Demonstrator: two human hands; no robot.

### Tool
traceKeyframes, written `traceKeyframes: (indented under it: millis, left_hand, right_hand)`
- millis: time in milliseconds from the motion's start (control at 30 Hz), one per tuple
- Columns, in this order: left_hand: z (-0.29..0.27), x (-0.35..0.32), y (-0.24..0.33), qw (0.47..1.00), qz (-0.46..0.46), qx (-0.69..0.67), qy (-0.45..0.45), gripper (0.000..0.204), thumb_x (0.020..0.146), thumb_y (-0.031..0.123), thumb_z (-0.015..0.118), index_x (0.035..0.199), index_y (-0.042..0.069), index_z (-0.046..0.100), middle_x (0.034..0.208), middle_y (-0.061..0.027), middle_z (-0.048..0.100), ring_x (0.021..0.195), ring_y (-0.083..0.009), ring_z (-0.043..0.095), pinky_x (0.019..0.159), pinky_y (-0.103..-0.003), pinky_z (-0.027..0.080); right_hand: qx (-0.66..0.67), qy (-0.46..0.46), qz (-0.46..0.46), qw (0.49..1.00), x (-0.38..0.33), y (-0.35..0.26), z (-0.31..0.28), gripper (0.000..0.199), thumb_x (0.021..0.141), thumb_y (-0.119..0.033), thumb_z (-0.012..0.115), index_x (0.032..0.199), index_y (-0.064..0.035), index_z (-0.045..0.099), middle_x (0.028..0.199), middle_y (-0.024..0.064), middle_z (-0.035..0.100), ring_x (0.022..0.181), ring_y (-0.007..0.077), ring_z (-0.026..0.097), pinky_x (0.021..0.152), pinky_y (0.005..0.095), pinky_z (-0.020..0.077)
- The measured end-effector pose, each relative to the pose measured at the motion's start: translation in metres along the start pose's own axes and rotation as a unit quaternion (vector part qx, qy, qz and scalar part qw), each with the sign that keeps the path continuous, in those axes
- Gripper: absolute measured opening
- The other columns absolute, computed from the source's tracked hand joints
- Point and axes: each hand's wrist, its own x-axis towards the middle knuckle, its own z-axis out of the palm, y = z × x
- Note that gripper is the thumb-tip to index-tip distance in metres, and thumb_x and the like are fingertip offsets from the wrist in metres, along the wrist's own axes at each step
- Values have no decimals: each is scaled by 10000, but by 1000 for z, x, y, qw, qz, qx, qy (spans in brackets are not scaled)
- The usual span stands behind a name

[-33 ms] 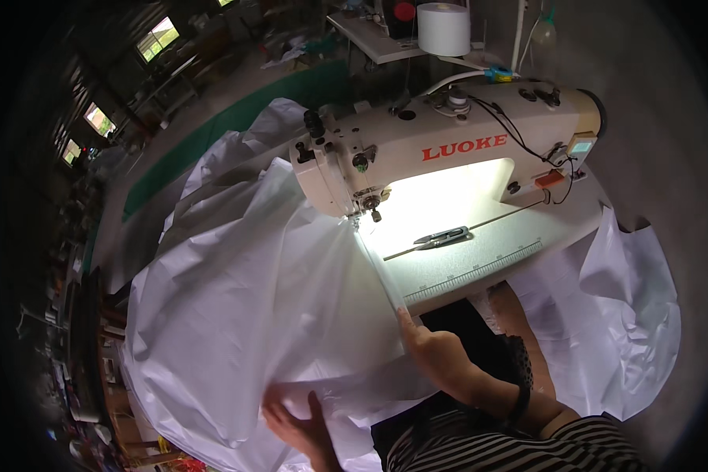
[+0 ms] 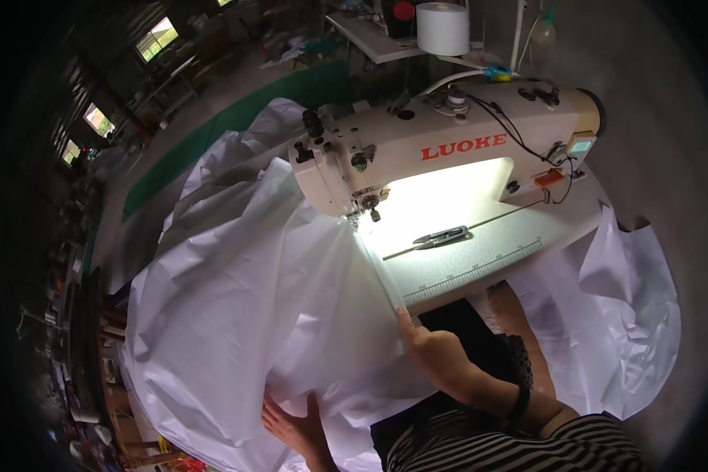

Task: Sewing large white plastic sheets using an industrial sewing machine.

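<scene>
A large white sheet of thin, slightly shiny fabric spreads over the left side and hangs in folds toward me. Its straight right edge runs up under the presser foot of a white sewing machine. My right hand pinches that edge just off the front of the machine bed, index finger along it. Lower left, my left hand rests against the fabric with thumb and fingers apart. Grey thread snips lie on the lit bed, right of the needle.
More white fabric hangs at the right, below the bed. A white thread cone stands behind the machine near another table. Green cloth stretches across beyond the fabric. Cluttered shelving lines the dim left side.
My left hand has shifted very slightly, and the fabric beside it has changed its folds. My right hand and the machine look the same.
</scene>
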Motion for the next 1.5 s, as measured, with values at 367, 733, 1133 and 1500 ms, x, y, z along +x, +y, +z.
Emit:
traceKeyframes:
  millis: [367,733,1133,1500]
  left_hand:
    - [210,-52,-112,668,-358,-538,-369,701,930,349,640,1473,38,325,1424,-153,446,1371,-254,381,1117,-407,335]
    - [136,7,-271,703,-314,-564,-297,669,951,348,607,1473,39,326,1434,-135,441,1360,-246,391,1111,-394,338]
    - [77,178,-36,733,-240,-603,-205,632,976,348,568,1473,39,328,1446,-114,435,1345,-237,403,1104,-377,342]
    - [52,142,13,733,-189,-640,-132,599,1000,347,533,1472,39,330,1456,-95,430,1332,-229,413,1098,-362,346]
  right_hand:
    - [63,17,-56,996,-2,-3,10,669,780,-39,591,1402,103,392,702,94,640,501,197,640,450,292,497]
    - [30,62,-3,998,27,-29,13,446,804,-112,581,1209,74,560,523,55,620,452,153,640,398,276,469]
    - [-44,100,55,993,147,12,28,434,849,-115,564,1273,-22,591,583,-10,644,491,156,643,409,294,448]
    - [-78,67,63,993,150,12,32,497,844,-120,573,1339,-77,566,614,-56,642,506,115,631,417,263,432]
